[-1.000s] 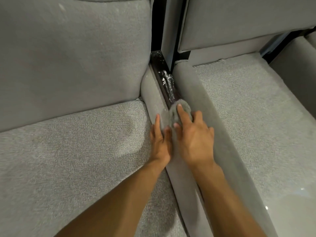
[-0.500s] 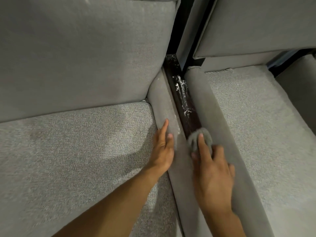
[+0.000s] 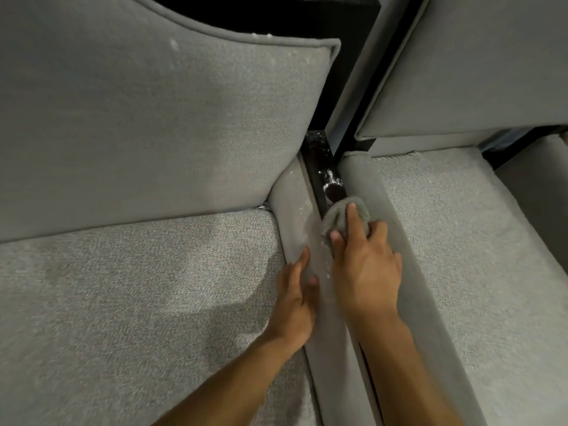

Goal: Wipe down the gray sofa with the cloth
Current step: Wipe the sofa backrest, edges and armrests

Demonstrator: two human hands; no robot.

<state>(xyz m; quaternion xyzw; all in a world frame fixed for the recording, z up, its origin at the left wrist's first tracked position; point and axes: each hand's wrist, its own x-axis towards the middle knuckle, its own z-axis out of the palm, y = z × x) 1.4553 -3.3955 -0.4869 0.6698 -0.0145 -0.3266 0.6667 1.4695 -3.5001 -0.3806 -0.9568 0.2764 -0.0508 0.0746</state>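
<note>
Looking down from the head camera, I see the gray sofa (image 3: 461, 256) filling the whole view as two upholstered sections side by side. The left section has a big back cushion (image 3: 153, 118) with a piped edge, standing above a flat left seat cushion (image 3: 123, 302). A darker patch crosses that seat, and I cannot tell whether it is damp or shadow. The right section shows its own right seat cushion (image 3: 479, 287) under a second back cushion (image 3: 491, 72).

Each seat ends in a padded edge roll, the left roll (image 3: 290, 204) and the right roll (image 3: 368, 186), running from the bottom of the frame up toward the backs. Between them lies a narrow dark strip (image 3: 318, 158) of glossy black.

Both bare forearms come in from the bottom. The left hand (image 3: 295, 302) lies flat on the left roll with its fingers straight, so its grip is relaxed and holds nothing. The right hand (image 3: 365, 272) reaches further up. Its grip is closed around the cloth (image 3: 336, 215), with the index finger stretched over the top and the thumb against the near side.

The cloth is a small bunched gray wad that sits in the channel between the two rolls, at the near end of the exposed dark strip. Just beyond it, white specks (image 3: 330, 176) dot the strip, and a pale smear (image 3: 307, 224) marks the left roll beside the cloth.
</note>
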